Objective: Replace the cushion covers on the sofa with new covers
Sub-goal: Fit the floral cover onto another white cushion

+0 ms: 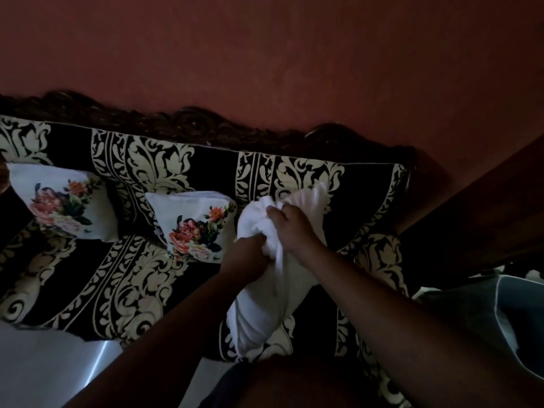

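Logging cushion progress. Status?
Left hand and right hand both grip the bunched white cover. Two floral cushions on sofa. Nothing in the way.

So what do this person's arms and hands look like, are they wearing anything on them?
Both forearms are bare as far as the picture shows: no sleeves, gloves, watch or bracelets visible. The left hand and right hand show no rings that I can make out, though the room is dim. Dark clothing shows at the bottom edge.

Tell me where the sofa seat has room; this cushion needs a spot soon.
Free: the seat below the two floral cushions, out to its front edge. Crowded: the right end, where both hands grip the white cushion.
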Demonstrator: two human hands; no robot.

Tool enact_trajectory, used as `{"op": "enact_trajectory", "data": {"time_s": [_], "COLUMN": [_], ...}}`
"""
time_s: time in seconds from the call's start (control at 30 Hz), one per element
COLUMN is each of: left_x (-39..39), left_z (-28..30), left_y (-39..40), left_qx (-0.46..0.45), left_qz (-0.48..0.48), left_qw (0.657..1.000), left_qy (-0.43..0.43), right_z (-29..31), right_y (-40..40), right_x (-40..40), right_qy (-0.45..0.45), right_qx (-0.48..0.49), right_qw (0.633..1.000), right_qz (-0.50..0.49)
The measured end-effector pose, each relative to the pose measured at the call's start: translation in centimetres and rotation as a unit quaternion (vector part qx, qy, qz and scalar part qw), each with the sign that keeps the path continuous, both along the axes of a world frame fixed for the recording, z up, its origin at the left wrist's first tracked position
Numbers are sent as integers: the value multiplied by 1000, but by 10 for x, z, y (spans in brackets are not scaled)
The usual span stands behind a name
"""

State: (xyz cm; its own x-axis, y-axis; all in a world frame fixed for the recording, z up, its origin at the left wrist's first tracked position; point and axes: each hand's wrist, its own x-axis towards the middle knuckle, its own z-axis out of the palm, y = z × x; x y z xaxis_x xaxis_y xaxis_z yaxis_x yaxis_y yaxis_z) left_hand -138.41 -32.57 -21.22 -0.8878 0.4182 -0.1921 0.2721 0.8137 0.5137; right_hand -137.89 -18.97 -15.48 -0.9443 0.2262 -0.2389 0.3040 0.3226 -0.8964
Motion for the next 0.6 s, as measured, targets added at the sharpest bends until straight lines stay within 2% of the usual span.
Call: {"op": "enact_trajectory", "data": {"time_s": [0.1,0.17,0.27,0.33,0.43,0.5,0.6], "left_x": [-11,-11,-14,-20,-22,-19,-25], "left_z": [-1,9,15,16,17,15,16], "left_y": [3,-1,-10,-12,-10,-6,-1], "left_qx": [37,129,291,330,347,330,235], "left_qz": [28,58,112,144,171,206,326], "left_qw": [998,990,950,932,921,918,907], "left_qy": [-31,-8,23,43,52,76,127], "right_z": [2,2,-8,-25,-53,-57,-35], "right_y": [-6,7,20,16,0,-10,-29], "right_x": [3,-5,2,24,51,55,54], "right_qy": [11,16,13,-32,-67,-20,59], "right_qx": [-9,19,72,105,131,107,65], "right_qw": [1000,999,997,994,989,994,996], "right_qz": [28,27,-22,-18,9,-20,-17]}}
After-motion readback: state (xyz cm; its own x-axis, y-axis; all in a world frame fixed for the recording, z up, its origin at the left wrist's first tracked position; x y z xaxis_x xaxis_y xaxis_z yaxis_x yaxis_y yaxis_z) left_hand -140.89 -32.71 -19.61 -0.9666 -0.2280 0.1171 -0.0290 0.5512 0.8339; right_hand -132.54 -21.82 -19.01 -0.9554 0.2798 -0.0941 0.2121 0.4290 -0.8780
